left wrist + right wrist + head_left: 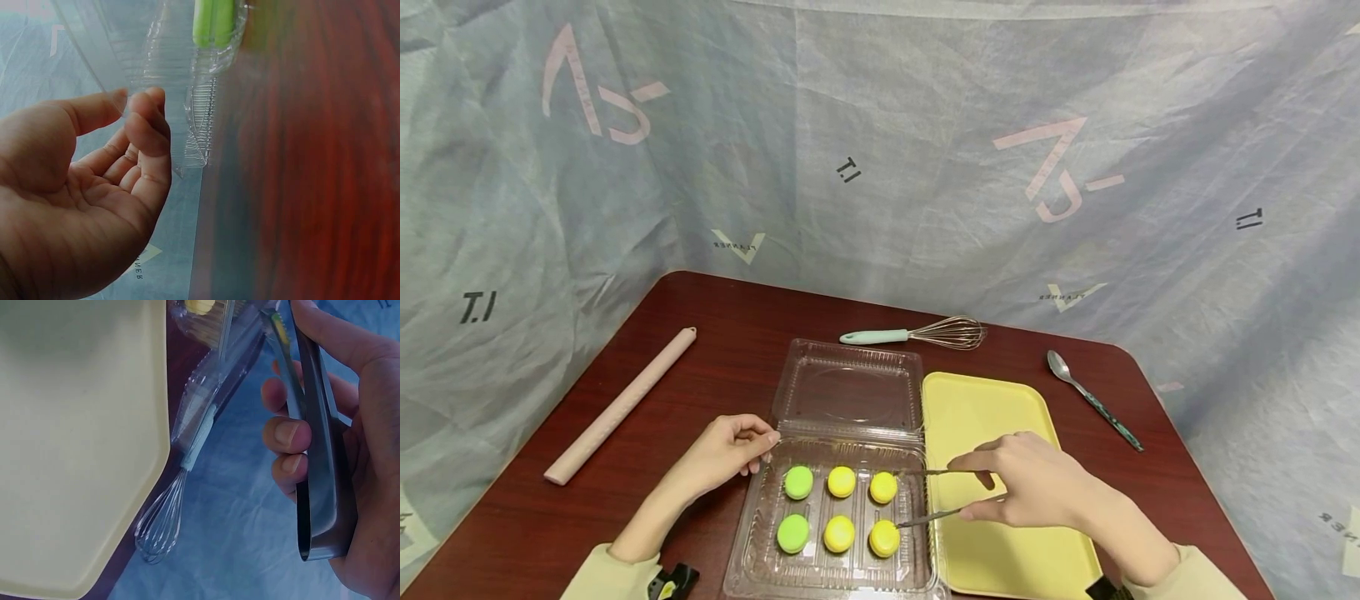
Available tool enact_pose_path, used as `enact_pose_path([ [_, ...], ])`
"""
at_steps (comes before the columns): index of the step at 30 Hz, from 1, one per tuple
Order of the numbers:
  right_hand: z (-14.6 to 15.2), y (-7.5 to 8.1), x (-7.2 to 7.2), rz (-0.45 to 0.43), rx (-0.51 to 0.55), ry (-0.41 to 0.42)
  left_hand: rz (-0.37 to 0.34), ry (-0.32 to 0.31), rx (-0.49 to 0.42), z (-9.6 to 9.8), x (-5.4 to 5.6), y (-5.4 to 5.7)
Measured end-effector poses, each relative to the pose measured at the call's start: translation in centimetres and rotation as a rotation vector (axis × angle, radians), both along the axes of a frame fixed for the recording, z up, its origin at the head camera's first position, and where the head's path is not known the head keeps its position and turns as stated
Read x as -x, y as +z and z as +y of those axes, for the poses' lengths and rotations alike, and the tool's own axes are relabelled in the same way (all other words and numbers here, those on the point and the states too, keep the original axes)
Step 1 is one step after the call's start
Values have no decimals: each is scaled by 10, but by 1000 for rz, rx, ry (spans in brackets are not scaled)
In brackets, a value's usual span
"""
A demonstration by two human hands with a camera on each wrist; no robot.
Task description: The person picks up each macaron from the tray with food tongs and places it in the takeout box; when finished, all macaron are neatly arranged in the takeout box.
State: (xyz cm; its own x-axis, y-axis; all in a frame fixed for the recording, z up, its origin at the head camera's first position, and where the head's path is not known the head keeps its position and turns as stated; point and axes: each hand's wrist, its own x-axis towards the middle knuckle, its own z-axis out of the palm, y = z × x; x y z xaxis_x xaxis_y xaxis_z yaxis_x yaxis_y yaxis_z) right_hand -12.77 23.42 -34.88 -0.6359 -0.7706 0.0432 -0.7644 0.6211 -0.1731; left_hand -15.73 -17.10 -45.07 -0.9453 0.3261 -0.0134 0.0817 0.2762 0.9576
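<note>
A clear plastic clamshell box [752,542] lies opened flat, its lid [850,383] folded toward the back. In its base sit two green macarons [793,533] at the left and several yellow macarons [839,534] in the middle and right columns. My left hand [733,450] pinches the box's left edge near the hinge between thumb and forefinger. Metal tongs [322,462] are gripped in my right hand [1037,479], their arms spread apart. One tip overlaps the front right yellow macaron [884,540] in the head view; the other arm reaches over the back right one.
A yellow tray [985,408] lies right beside the box, under my right hand. Behind the box is a whisk [917,335]. A pale rolling pin [625,404] lies at the left, a spoon [1093,402] at the right. A grey cloth hangs behind the table.
</note>
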Motion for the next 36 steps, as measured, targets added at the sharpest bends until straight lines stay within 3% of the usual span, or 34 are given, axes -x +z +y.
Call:
enact_pose_path([
  [6, 18, -7, -4, 60, 75, -93, -6, 3, 8, -1, 0, -1],
  [15, 47, -13, -11, 94, 185, -356, -15, 1, 6, -1, -1, 0],
  [21, 68, -20, -11, 158, 269, -468, -2, 1, -1, 0, -1, 0],
  [29, 99, -40, -8, 136, 423, -576, -6, 1, 2, 0, 0, -1],
  [36, 129, -61, -2, 192, 473, -686, -6, 2, 3, 0, 0, -1],
])
